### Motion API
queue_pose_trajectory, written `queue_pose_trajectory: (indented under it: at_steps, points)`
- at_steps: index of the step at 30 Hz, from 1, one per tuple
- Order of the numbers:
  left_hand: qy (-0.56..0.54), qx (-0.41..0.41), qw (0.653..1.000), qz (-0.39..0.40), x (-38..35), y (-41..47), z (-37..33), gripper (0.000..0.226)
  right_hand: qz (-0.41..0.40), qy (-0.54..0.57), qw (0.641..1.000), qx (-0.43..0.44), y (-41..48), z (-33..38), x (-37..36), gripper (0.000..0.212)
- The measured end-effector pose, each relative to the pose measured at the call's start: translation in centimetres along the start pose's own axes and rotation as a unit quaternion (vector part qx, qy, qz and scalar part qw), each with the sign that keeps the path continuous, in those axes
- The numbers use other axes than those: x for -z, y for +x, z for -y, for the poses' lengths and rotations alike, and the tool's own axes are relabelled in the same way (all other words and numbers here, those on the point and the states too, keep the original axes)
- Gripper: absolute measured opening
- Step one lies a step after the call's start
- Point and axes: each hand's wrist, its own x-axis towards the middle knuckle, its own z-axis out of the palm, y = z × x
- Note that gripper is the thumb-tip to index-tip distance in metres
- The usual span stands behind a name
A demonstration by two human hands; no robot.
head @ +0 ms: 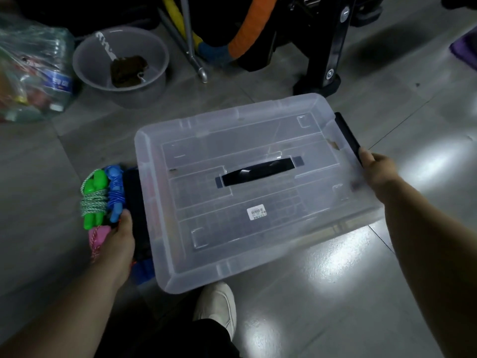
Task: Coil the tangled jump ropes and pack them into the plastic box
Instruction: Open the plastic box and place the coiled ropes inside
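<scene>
L hand (pixel 120 241), R hand (pixel 376 170) on lid (pixel 258 210), ropes (pixel 99 195) (coiled) by L fingers (pixel 126 216)

Left grip (pixel 120 237); right grip (pixel 375 168); both clenched

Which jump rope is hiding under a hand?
The pink jump rope, partly covered by the left hand; the green rope and blue rope lie beyond it.

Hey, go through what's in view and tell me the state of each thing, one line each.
lid: held at both ends, handle side up.
left hand: grips the lid's left end.
right hand: grips the lid's right latch.
green rope: coiled, wound round its handles.
blue rope: coiled, not covered by the lid.
pink rope: partly hidden behind the left hand.
basin: upright, something dark inside.
</scene>
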Motion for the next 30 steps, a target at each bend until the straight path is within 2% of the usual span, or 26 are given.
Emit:
queue_pose_trajectory:
  at_steps: [5, 9, 11, 12, 14, 16, 18, 20, 22, 23, 25, 26, 28, 30]
  points:
    - [0.051, 0.002, 0.999, 0.012, 0.2, 0.2, -0.7, 0.068, 0.013, 0.015, 1.000, -0.013, -0.2, -0.1, 0.7, 0.045]
    - [0.056, -0.053, 0.997, -0.019, 0.4, 1.0, -1.0, 0.055, 0.025, -0.008, 0.995, -0.099, 0.1, -2.2, 0.7, 0.052]
    - [0.066, -0.091, 0.993, -0.038, 0.4, 1.1, -1.5, 0.048, 0.028, -0.003, 0.991, -0.129, 0.0, -3.3, 0.5, 0.046]
    - [0.072, -0.121, 0.989, -0.048, 0.4, 1.0, -1.8, 0.045, 0.024, -0.018, 0.992, -0.123, -0.3, -3.4, 0.6, 0.041]
    - [0.086, -0.191, 0.977, -0.048, 0.7, 0.0, -2.1, 0.042, -0.051, -0.060, 0.996, -0.051, -1.1, -3.1, 1.1, 0.033]
    - [0.132, -0.312, 0.941, -0.020, 1.1, -1.9, -2.3, 0.044, -0.123, -0.054, 0.989, 0.058, -3.1, -2.2, 1.5, 0.033]
    - [0.224, -0.443, 0.868, 0.018, 1.6, -4.4, -2.0, 0.049, -0.127, -0.070, 0.959, 0.245, -6.2, -1.4, 0.8, 0.034]
    - [0.336, -0.542, 0.767, 0.068, 1.7, -6.8, -1.1, 0.059, -0.057, -0.115, 0.901, 0.414, -9.5, -1.1, -0.5, 0.038]
    - [0.445, -0.611, 0.648, 0.096, 1.8, -7.9, 0.4, 0.068, 0.011, -0.208, 0.828, 0.520, -12.7, -1.5, -1.9, 0.038]
    - [0.473, -0.627, 0.613, 0.090, 1.8, -8.0, 0.9, 0.076, 0.039, -0.262, 0.793, 0.549, -13.9, -1.6, -2.6, 0.042]
    - [0.483, -0.625, 0.605, 0.102, 1.9, -8.2, 1.4, 0.091, 0.091, -0.349, 0.753, 0.551, -16.4, -1.7, -3.9, 0.059]
    - [0.478, -0.627, 0.607, 0.102, 1.9, -8.4, 1.4, 0.087, 0.098, -0.375, 0.745, 0.543, -17.2, -1.6, -4.4, 0.063]
    - [0.480, -0.630, 0.604, 0.092, 2.0, -9.2, 1.1, 0.069, 0.097, -0.391, 0.741, 0.538, -18.0, -1.2, -5.0, 0.058]
    - [0.490, -0.611, 0.614, 0.097, 2.3, -9.9, 0.5, 0.060, 0.095, -0.396, 0.737, 0.539, -18.2, -0.8, -5.0, 0.049]
